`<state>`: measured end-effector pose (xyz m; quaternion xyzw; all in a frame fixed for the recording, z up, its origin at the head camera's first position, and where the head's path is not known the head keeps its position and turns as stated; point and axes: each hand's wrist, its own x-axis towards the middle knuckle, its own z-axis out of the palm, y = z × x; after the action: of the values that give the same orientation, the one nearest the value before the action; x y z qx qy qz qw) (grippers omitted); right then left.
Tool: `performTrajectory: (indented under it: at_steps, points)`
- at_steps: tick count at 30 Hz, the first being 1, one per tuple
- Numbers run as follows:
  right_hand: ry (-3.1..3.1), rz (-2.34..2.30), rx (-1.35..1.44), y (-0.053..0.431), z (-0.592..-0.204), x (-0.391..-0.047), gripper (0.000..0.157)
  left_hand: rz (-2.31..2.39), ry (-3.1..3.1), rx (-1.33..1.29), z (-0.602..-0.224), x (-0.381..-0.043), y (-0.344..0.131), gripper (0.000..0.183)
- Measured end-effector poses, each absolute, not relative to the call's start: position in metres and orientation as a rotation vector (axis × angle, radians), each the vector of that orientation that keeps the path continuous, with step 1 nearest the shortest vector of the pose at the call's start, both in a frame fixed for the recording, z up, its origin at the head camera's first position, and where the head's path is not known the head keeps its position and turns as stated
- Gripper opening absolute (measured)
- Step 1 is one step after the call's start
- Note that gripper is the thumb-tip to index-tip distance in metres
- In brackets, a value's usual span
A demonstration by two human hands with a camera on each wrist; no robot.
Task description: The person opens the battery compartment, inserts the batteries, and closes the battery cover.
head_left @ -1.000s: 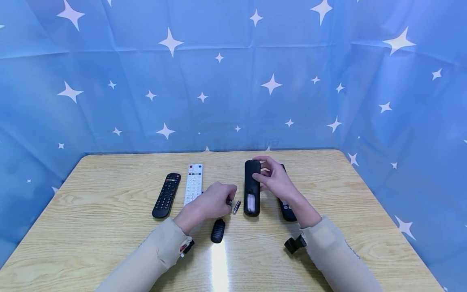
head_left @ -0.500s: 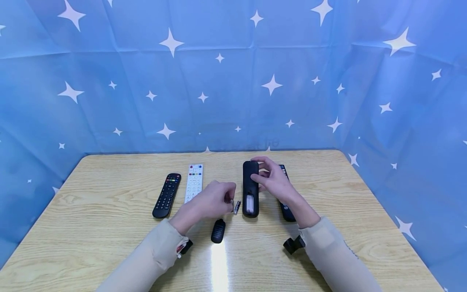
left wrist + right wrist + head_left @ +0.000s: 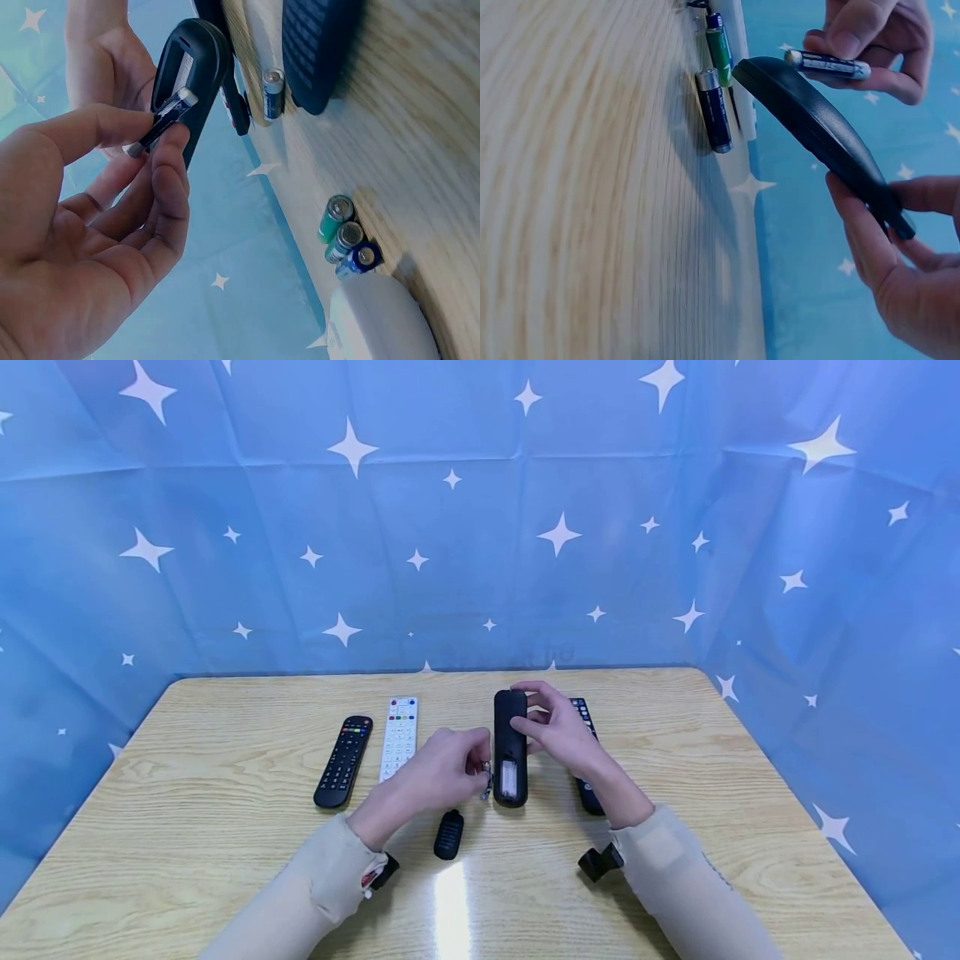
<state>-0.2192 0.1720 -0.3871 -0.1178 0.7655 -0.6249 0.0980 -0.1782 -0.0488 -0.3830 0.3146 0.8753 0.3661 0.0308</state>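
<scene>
My left hand (image 3: 447, 768) pinches a small dark-blue battery (image 3: 166, 124) between thumb and fingertips. My right hand (image 3: 562, 733) grips the upper end of a black remote control (image 3: 511, 727), its back turned up and its battery compartment (image 3: 509, 778) uncovered. In the right wrist view, the remote is raised off the table and the pinched battery (image 3: 827, 65) is close to its lower end. A loose battery (image 3: 714, 111) lies on the table below. The black battery cover (image 3: 448, 835) rests in front of my left hand.
A black remote (image 3: 342, 762) and a white remote (image 3: 398, 735) lie at the left, the white one partly behind my left arm. Another black remote (image 3: 589, 793) is under my right forearm. Green and blue batteries (image 3: 347, 238) stand out beside the white remote.
My right hand has shifted the black remote slightly left. My left hand has moved a little right with the battery, narrowing the gap to the remote. The cover has stayed put.
</scene>
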Motion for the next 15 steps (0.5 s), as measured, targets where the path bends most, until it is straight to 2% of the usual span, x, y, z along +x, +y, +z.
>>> performTrajectory:
  at_steps: [15]
  points:
    - [2.271, -1.842, -0.381, 0.1676, -0.3887, -0.2193, 0.05, 1.137, 2.72, 0.999, -0.3798, -0.1746, -0.0406, 0.02]
